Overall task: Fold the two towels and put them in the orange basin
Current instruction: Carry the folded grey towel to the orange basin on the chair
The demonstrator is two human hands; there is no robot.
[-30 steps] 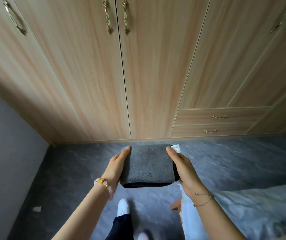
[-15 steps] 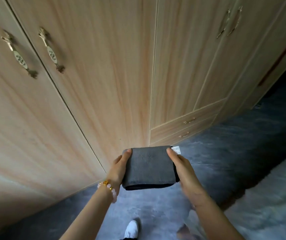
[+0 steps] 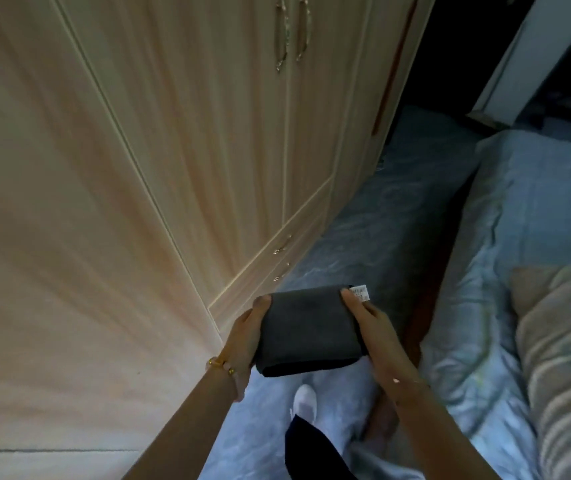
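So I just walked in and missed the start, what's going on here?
A person holds a folded dark grey towel in the air, left hand on one side and right hand on the other, beside a wooden wardrobe, a bed to the right. No orange basin is in view, so it is not put away yet.

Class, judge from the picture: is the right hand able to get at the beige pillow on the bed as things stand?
Probably not yet: the right hand and left hand both hold the folded grey towel. Nothing blocks the path to the beige pillow, though.
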